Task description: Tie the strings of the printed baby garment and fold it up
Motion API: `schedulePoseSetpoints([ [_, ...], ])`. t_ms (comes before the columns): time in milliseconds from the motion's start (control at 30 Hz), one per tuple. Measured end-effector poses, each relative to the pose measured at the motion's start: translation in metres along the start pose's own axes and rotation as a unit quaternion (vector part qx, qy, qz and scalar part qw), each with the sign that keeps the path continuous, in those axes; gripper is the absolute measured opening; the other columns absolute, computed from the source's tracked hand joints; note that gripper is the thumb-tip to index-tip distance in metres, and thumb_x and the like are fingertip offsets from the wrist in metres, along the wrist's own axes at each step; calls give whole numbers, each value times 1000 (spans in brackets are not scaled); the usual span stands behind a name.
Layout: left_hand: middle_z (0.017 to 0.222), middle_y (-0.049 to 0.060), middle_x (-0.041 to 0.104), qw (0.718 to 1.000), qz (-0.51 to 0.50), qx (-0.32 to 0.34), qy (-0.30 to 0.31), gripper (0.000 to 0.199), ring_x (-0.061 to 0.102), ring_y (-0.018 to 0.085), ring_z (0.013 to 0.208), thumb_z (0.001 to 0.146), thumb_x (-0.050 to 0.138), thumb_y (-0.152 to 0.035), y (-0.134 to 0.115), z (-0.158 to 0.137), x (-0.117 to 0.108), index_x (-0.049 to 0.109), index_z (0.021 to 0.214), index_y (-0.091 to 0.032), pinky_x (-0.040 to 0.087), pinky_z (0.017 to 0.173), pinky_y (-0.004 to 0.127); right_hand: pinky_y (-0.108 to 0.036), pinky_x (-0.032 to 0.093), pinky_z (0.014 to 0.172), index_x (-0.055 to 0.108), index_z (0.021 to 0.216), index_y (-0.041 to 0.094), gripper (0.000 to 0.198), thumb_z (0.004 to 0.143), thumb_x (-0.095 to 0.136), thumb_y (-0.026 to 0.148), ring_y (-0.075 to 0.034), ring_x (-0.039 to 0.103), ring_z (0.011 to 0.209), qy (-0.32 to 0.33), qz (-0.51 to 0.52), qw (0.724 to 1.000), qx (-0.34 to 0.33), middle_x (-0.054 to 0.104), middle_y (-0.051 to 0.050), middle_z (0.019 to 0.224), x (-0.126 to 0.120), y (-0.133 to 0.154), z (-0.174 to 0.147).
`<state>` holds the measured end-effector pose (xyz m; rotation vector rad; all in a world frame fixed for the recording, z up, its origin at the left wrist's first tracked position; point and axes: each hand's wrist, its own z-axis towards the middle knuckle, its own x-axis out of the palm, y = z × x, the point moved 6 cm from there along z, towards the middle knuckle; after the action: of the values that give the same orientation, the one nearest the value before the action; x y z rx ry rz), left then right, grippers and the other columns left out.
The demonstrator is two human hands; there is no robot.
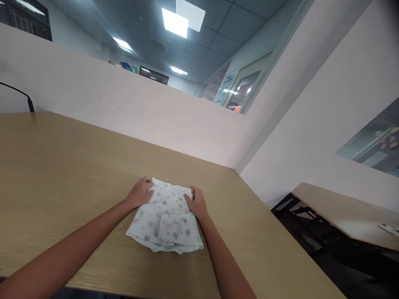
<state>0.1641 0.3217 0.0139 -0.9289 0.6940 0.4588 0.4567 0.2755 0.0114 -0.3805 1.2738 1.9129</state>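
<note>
A small white cloth garment (170, 207) with a green and grey print lies on the wooden table in front of me. Its lower edge flares out wavily, and a squarish flap or pocket shows near the middle. My left hand (141, 193) holds its upper left edge, thumb on top and fingers curled at the side. At the upper right edge, my right hand (197, 202) grips in a similar way, its thumb resting on the fabric. The fingertips of both hands are partly hidden.
The wooden table (84, 166) meets a low white partition (174, 120) at the back. A black cable or stand (30, 104) rises at the far left. To the right, beyond the table edge, is another table (339, 211) with a small white object (389, 229) on it.
</note>
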Motion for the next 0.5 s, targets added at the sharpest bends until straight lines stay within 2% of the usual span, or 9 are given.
schedulePoseSetpoints([
  [100, 113, 13, 63, 995, -93, -13, -33, 42, 61, 25, 103, 77, 56, -24, 4, 3, -6, 74, 113, -15, 48, 100, 40, -45, 46, 104, 58, 133, 13, 61, 76, 66, 33, -30, 59, 111, -18, -8, 999, 29, 61, -16, 121, 0, -4, 1],
  [200, 102, 9, 63, 981, -178, -61, -37, 51, 61, 21, 87, 72, 61, -28, 10, 4, -9, 71, 120, -14, 52, 87, 36, -45, 47, 101, 60, 132, 15, 60, 74, 65, 31, -30, 63, 102, 5, 2, 998, 61, 67, -12, 105, 2, -7, 3],
  [333, 97, 5, 61, 945, -299, -134, -13, 54, 60, 18, 81, 65, 71, -38, 21, 4, -2, 70, 114, -15, 49, 75, 30, -41, 51, 90, 68, 118, 16, 53, 67, 64, 28, -24, 61, 80, 10, 79, 991, 104, 67, -5, 84, 2, -12, 5],
  [500, 86, 0, 58, 919, -362, -157, -1, 61, 57, 15, 75, 61, 74, -39, 26, 4, 3, 66, 116, -14, 44, 69, 26, -35, 55, 74, 68, 113, 12, 54, 64, 58, 32, -21, 63, 76, 13, 166, 977, 134, 71, -7, 89, 6, -16, 4],
])
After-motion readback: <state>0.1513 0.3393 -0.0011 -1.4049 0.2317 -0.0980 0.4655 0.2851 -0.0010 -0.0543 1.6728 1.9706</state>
